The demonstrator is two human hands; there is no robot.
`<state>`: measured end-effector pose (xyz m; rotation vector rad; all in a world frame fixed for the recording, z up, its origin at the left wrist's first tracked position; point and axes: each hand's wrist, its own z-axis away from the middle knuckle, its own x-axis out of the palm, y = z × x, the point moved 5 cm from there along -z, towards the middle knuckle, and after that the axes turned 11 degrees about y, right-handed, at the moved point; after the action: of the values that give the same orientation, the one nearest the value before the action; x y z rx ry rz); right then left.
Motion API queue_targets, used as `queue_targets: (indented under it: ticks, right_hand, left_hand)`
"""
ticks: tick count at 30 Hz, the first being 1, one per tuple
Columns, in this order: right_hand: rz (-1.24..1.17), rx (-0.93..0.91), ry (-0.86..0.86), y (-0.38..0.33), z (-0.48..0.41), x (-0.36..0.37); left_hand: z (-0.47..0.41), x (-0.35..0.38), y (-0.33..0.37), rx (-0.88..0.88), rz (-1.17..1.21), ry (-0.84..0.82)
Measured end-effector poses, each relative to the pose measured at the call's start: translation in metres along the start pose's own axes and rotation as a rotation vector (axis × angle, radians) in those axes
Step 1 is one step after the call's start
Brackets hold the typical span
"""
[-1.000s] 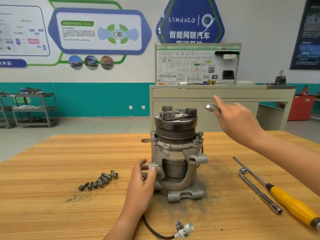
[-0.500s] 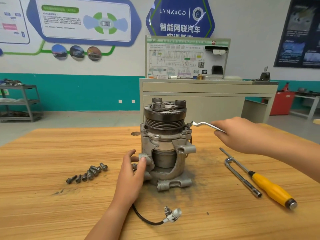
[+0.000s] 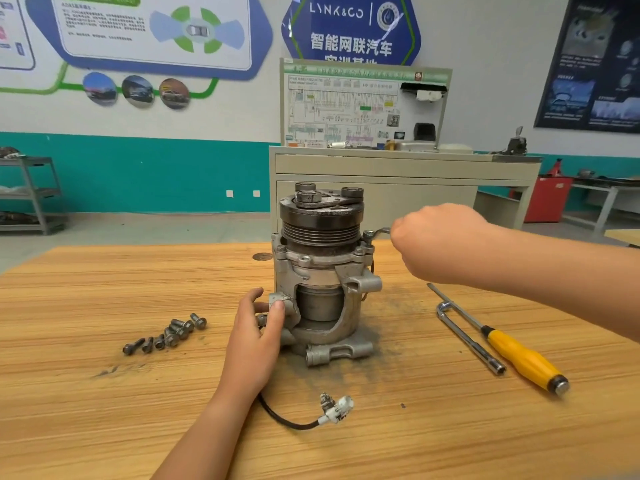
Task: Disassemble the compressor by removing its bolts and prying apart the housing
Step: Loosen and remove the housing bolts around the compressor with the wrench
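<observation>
A grey metal compressor (image 3: 322, 271) stands upright on the wooden table (image 3: 104, 393), dark pulley on top. My left hand (image 3: 256, 337) grips a lug on its lower left side, thumb pressed on the lug. My right hand (image 3: 440, 242) holds a small bent metal wrench (image 3: 375, 233); its ring end sits on a bolt (image 3: 367, 237) at the upper right flange. Most of the wrench's handle is hidden inside my fist. Several removed bolts (image 3: 169, 332) lie in a row to the left.
A yellow-handled screwdriver (image 3: 519, 351) and an L-shaped socket wrench (image 3: 467, 336) lie on the table at right. The compressor's black cable with a white connector (image 3: 334, 410) trails toward the front. A beige cabinet (image 3: 398, 174) stands behind the table.
My right hand came down from above the pulley and moved left, bringing the wrench's end onto the upper right bolt. My left hand kept its hold on the lug.
</observation>
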<state>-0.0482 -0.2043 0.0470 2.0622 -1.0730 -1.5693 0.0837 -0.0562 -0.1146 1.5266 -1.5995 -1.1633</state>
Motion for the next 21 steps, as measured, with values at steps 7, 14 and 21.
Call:
queue_targets:
  ticks: [7, 14, 21]
  right_hand:
    - [0.051, -0.127, -0.012, 0.017, 0.000, 0.012]
    - [0.007, -0.196, 0.136, 0.035, -0.046, 0.046]
    - [-0.469, 0.021, 0.525, 0.019, -0.077, 0.067]
  left_hand:
    - [0.000, 0.001, 0.001, -0.016, 0.023, -0.002]
    - [-0.003, 0.001, 0.000, 0.004, 0.001, 0.016]
    - [-0.002, -0.002, 0.004, 0.032, -0.025, 0.020]
